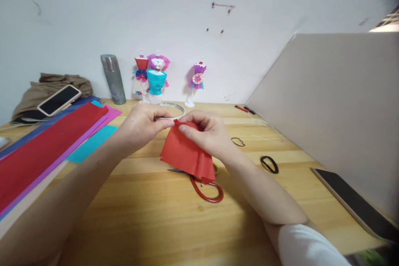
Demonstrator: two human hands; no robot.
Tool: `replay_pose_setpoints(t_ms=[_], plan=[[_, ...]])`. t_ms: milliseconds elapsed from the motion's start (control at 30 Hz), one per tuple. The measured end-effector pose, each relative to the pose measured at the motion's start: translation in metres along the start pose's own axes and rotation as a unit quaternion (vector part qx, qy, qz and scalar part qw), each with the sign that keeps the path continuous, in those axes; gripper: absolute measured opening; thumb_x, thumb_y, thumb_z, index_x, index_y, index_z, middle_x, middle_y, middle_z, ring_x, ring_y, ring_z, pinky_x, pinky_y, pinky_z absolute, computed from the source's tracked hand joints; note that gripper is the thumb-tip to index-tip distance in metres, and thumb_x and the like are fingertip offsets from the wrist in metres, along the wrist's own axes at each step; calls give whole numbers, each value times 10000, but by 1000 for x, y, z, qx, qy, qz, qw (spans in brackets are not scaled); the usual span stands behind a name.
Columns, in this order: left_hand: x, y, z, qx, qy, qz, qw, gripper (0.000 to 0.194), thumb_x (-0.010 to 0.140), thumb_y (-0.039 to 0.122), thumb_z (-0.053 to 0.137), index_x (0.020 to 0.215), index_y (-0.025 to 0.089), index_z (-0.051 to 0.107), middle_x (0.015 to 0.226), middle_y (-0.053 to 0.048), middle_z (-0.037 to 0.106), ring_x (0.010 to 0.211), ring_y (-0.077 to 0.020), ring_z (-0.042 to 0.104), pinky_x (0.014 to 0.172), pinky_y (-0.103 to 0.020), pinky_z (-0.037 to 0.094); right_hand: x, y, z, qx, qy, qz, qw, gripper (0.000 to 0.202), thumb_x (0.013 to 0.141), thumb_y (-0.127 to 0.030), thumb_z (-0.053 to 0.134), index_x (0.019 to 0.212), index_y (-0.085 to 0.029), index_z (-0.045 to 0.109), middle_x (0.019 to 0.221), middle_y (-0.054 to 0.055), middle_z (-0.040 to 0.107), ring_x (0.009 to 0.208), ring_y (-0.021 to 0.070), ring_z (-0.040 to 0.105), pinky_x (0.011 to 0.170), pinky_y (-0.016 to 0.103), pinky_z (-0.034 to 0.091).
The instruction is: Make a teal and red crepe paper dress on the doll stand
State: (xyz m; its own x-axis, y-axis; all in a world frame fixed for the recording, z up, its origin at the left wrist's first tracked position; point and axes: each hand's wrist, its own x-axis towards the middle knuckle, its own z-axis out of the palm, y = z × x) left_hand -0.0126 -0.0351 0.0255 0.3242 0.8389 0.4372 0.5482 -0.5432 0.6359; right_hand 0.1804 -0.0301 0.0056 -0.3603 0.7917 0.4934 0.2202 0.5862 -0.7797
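Between my hands hangs a piece of red crepe paper (187, 153), its top edge bunched in small folds. My left hand (145, 122) pinches the top left corner between thumb and forefinger. With thumb and bent fingers, my right hand (207, 131) grips the same top edge just beside it. Below the paper lie scissors with red handles (207, 193), partly covered by it; one blade tip sticks out on the left. Behind my hands stands a roll of tape (179, 108), partly hidden by my left hand.
Long crepe paper strips (62, 145) lie at left, near a phone (59, 99) on brown cloth (62, 79). A flask (112, 79) and small dressed mannequins (156, 81) stand along the wall. At right are black hair bands (269, 165), another phone (352, 203) and a panel (336, 104).
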Motion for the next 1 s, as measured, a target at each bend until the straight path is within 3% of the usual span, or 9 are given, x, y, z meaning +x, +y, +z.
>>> replay_pose_setpoints(t_ms=[333,700,1000], plan=[[1,5,-1,-23,6,-5,1000,203,800,327,614,762,199,767,759,-1,755,727,-160,654,651,-235,495,0,2,1,-10,16,-8,1000,119,779,-285,638,770,-189,708,754,34,725,702,176,643,673,312,499],[0,1,-1,1,19,2,1000,221,824,338,606,810,196,774,805,-9,764,756,-174,670,666,-253,504,1,-1,0,28,19,21,999,133,780,-266,656,817,-195,762,850,53,781,811,209,712,743,335,542],[-3,-3,0,46,73,20,996,188,817,357,669,800,218,794,808,-24,779,766,-188,684,692,-276,500,0,-4,2,41,24,60,997,151,781,-286,654,817,-197,770,853,44,787,799,199,712,676,308,531]])
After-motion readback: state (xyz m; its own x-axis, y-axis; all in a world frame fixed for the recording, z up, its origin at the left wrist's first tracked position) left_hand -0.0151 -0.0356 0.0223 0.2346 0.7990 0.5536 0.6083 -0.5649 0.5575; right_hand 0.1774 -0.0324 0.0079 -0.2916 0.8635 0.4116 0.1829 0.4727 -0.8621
